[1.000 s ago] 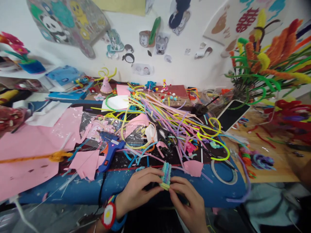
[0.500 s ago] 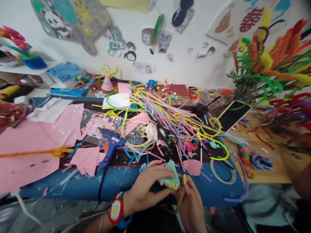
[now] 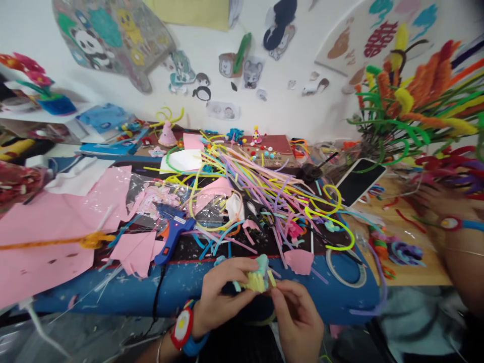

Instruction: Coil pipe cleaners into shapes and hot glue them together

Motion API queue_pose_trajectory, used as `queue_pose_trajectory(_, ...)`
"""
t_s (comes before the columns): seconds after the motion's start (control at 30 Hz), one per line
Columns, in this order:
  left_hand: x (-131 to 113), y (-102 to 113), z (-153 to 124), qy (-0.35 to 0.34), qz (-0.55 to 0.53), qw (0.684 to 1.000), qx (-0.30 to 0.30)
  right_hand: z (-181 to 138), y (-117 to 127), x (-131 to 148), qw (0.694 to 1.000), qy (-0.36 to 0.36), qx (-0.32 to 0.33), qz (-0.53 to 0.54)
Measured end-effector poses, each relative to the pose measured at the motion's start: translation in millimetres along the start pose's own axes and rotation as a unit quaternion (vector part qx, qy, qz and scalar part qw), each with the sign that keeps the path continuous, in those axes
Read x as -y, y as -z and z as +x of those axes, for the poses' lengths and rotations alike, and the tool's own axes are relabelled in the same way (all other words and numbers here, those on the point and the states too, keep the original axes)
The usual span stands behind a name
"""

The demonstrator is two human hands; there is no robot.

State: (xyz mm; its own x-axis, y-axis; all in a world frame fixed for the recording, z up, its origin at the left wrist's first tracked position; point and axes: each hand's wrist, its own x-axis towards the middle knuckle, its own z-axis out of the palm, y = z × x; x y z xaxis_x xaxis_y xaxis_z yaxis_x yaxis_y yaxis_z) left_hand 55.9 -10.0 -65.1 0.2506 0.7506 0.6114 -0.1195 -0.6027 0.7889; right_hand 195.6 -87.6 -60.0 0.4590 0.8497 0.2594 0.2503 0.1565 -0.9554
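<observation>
My left hand (image 3: pixel 221 290), with a red, white and yellow ornament on its wrist, is closed around a small fuzzy craft piece (image 3: pixel 257 281) in mint and pale yellow, apparently made of pipe cleaners. Close on its right, my right hand (image 3: pixel 297 315) pinches a pale yellow pipe cleaner (image 3: pixel 271 278), whose short end sticks up beside the piece. More of that strand seems to hang in a loop below the hands. Both hands are over the near edge of the blue-covered table (image 3: pixel 124 290).
A blue glue gun (image 3: pixel 174 234) lies left of centre near pink sheets (image 3: pixel 41 242). Many pastel pipe cleaners (image 3: pixel 257 181) are heaped mid-table, with scissors (image 3: pixel 264 214) among them. A tape roll (image 3: pixel 346 267) and phone (image 3: pixel 361 181) lie right. Another person's arm (image 3: pixel 463 252) reaches in at right.
My left hand has turned the craft piece so its yellow side faces me more. My right hand has closed on the yellow strand beside it. Another person's arm has come into view at right.
</observation>
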Motion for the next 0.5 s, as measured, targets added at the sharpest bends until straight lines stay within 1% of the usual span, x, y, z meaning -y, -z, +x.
queue_pose_trajectory(0.1, -2.5, 1.1, 0.5, -0.039, -0.002, 0.998, -0.043, -2.4, -6.4, 7.2, 0.993, 0.095, -0.008, -0.065)
queue_pose_trajectory(0.17, -3.3, 3.2, 1.5, -0.069, 0.01, 0.996, -0.055, -4.2, -10.3, 9.5, 0.986, 0.144, -0.003, -0.078)
queue_pose_trajectory(0.27, -1.3, 6.0, -0.8, -0.104, 0.039, 0.992, -0.056, -5.8, -14.2, 11.0, 0.98, 0.181, -0.017, -0.079)
queue_pose_trajectory(0.33, 1.8, 6.5, -5.1, -0.11, 0.049, 0.991, -0.066, -5.7, -15.2, 12.2, 0.977, 0.195, -0.017, -0.086)
queue_pose_trajectory(0.5, 7.2, 4.7, -14.0, -0.109, 0.032, 0.989, -0.097, -2.5, -14.1, 16.5, 0.963, 0.247, 0.021, -0.109)
